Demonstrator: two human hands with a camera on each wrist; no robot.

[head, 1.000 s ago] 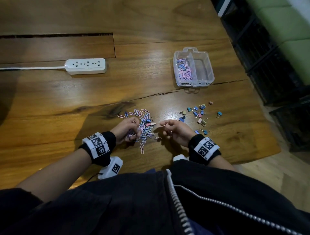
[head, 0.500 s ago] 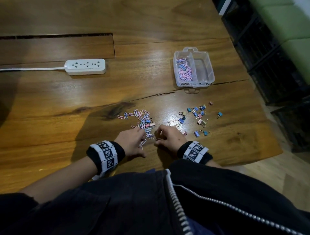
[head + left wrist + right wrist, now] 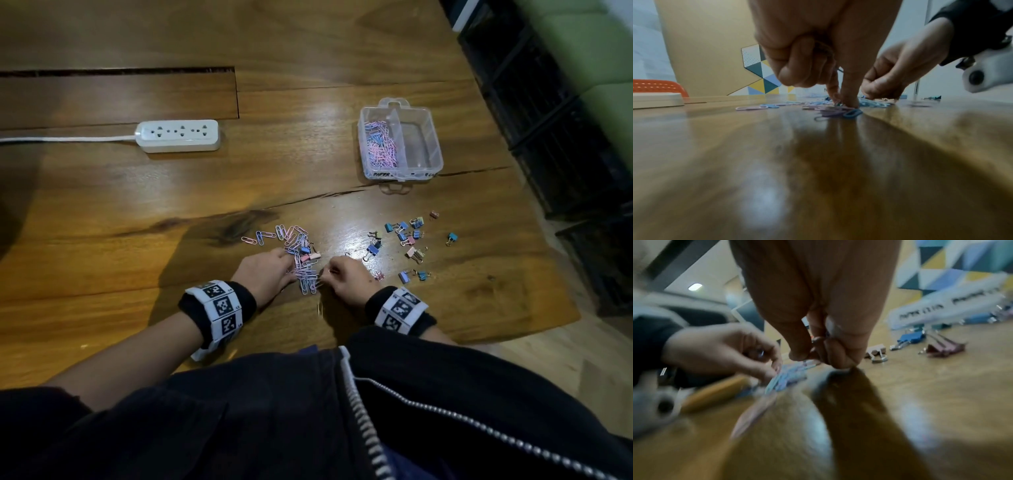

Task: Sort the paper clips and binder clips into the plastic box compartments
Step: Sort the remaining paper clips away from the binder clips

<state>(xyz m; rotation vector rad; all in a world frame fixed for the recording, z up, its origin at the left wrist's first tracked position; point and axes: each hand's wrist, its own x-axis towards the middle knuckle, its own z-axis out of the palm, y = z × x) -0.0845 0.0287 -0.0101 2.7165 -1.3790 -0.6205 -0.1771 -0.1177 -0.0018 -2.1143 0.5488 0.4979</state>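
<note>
Pink and blue paper clips (image 3: 301, 255) lie in a loose pile on the wooden table, a tight bunch at its near end. My left hand (image 3: 291, 270) bears on that bunch from the left, its thumb and index fingertip pinching clips (image 3: 846, 108) against the wood, the other fingers curled. My right hand (image 3: 325, 272) pinches clips (image 3: 807, 362) from the right. Coloured binder clips (image 3: 407, 240) lie scattered right of the hands. The clear plastic box (image 3: 400, 176) stands farther back; its left compartment holds paper clips (image 3: 380, 145), its right one nothing.
A white power strip (image 3: 178, 135) with its cable lies at the back left. A long slot (image 3: 120, 71) cuts the tabletop behind it. The table's right edge (image 3: 561, 274) drops to the floor beside black crates (image 3: 555, 130).
Both hands have drawn closer together at the near end of the paper clip pile. Loose clips now lie bunched between their fingertips.
</note>
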